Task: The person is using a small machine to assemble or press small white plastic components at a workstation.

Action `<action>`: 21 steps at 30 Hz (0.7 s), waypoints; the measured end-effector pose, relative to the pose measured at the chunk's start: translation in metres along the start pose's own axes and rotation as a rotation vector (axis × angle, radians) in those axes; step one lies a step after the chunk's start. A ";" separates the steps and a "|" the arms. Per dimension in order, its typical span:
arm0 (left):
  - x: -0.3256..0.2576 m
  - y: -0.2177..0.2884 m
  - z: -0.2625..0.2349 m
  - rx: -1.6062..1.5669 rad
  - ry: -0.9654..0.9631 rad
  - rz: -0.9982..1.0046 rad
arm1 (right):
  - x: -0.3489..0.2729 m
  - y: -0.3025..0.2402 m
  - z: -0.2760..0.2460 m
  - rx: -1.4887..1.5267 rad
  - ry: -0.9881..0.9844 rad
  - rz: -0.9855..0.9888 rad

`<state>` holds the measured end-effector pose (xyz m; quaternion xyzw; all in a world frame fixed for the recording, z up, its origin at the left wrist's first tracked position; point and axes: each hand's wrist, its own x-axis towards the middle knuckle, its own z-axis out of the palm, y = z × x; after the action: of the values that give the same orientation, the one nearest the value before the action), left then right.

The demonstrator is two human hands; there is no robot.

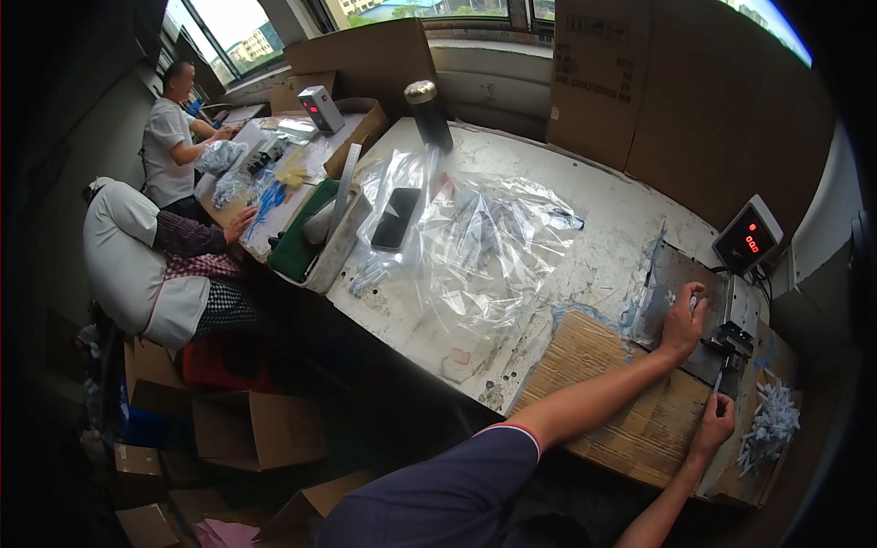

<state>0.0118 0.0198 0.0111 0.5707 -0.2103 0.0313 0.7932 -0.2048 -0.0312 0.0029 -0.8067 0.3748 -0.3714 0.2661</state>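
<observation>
At the right end of the bench, my left hand [683,324] is closed over a dark metal plate, its fingers curled round something small and pale that I cannot make out. Nearer to me, my right hand [717,424] pinches a thin pale strip [720,379]. The strip's far end points to a small metal machine [738,324], where contact is hard to tell. Beside my right hand lies a heap of thin white pieces [772,422]. A box with a red digital display [748,235] stands behind the machine.
A worn cardboard sheet [607,388] lies under my left forearm. Clear plastic bags [493,247], a dark phone [396,219] and a black bottle [428,117] are farther left. Two people [137,260] work at the left bench. Open cartons [260,429] stand on the floor.
</observation>
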 end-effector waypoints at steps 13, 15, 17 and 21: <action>-0.003 -0.003 0.002 -0.029 -0.066 -0.095 | 0.004 0.018 -0.001 0.013 -0.021 0.007; -0.004 -0.002 0.003 -0.025 -0.064 -0.085 | 0.005 0.024 -0.001 -0.024 -0.027 0.018; -0.003 -0.004 0.002 -0.037 -0.056 -0.065 | 0.006 0.027 0.001 -0.005 -0.023 0.021; -0.003 -0.005 0.002 -0.030 -0.059 -0.061 | 0.008 0.029 0.000 -0.003 -0.045 0.024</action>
<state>0.0103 0.0171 0.0062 0.5657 -0.2168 -0.0128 0.7955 -0.2129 -0.0545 -0.0150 -0.8107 0.3791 -0.3493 0.2776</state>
